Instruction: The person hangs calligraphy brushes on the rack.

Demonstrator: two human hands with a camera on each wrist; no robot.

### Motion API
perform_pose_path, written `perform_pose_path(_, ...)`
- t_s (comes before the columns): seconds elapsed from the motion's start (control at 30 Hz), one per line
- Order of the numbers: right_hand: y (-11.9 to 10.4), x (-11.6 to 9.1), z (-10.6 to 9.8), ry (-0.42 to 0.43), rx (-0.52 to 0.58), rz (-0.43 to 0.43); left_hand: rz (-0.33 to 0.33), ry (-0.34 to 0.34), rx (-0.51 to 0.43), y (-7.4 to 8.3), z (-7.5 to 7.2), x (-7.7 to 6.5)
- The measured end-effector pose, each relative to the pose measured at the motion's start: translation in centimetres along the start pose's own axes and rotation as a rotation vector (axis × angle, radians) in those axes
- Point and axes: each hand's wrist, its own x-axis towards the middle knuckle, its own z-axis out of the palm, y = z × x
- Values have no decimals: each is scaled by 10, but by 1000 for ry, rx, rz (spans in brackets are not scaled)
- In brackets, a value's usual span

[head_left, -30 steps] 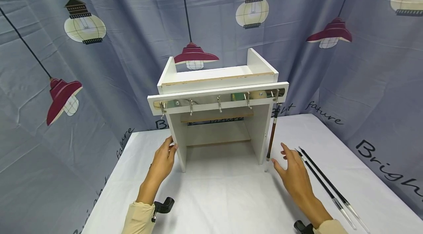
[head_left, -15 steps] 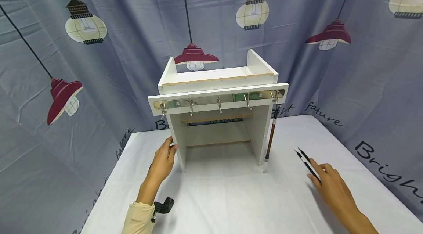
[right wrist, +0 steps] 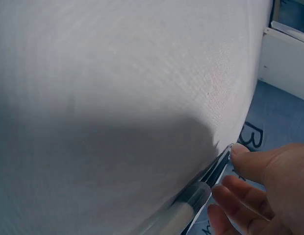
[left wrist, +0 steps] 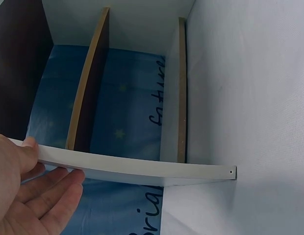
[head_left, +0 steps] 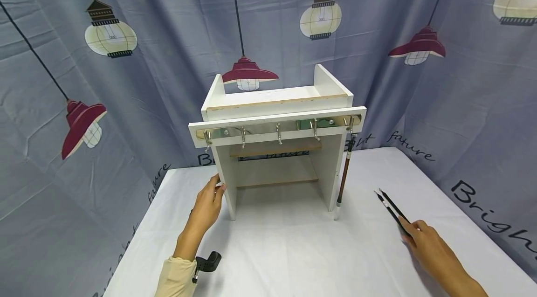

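Note:
A white wooden shelf unit (head_left: 329, 171) stands on the table, with a row of metal hooks (head_left: 278, 134) along its front rail. My left hand (head_left: 204, 207) grips the edge of its left side panel (left wrist: 142, 166), thumb on one face and fingers on the other. From the rightmost hook hangs a brown calligraphy brush (head_left: 344, 173) with a clear cap. Two black calligraphy brushes (head_left: 387, 204) lie side by side at the right, their lower parts hidden by my right hand (head_left: 436, 252). Thumb and fingers pinch a brush; its clear cap (right wrist: 193, 196) shows in the right wrist view.
A white cloth (head_left: 285, 259) covers the table. Behind it hangs a blue-grey curtain (head_left: 168, 78) printed with lamps and lettering. A black wrist mount (head_left: 208, 260) sits at the left sleeve.
My right hand has moved right and toward me, from beside the hanging brush to the black brushes, and has taken hold there. The left hand stays on the shelf panel.

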Motion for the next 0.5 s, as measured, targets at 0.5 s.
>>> perform_pose_path(0.5, 6, -1, -1, -192, 12, 72, -3, 0, -3, 0, 0, 1)
